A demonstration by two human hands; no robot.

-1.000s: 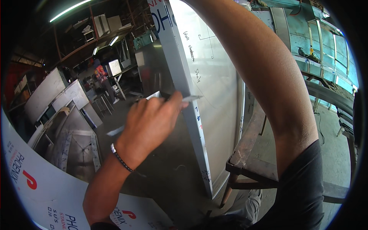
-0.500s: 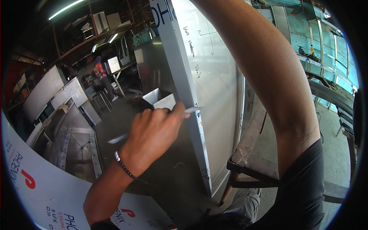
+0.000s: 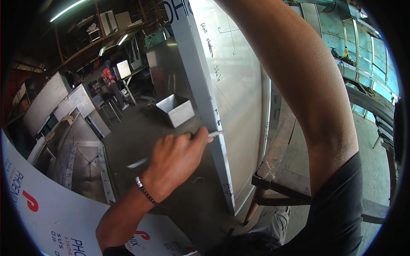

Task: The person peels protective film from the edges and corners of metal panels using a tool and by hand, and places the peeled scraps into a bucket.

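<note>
So the left hand has a small thin pale tool pinched between thumb and fingers, and the grip's pretty narrow. Can't tell exactly what kind of tool it is, but its tip sits right at the edge of a big metal panel standing upright with a bit of a lean, its near edge running down the middle of the scene. Can't tell if the tip's really touching. The panel has dark handwriting and a few drawn lines on its right-hand face. There's a dark beaded bracelet on the left wrist. The right arm goes up across the far side of the panel and its hand is out of view, so no clue whether that one's wide, narrow or holding something. Just right of the panel's lower part there's a worn dark metal frame. Over on the near left is a large white sheet with printing on it. Farther off, beyond the left hand, an open metal box sits on the floor, and way at the far left a person in a colourful top stands near a stool.
</note>
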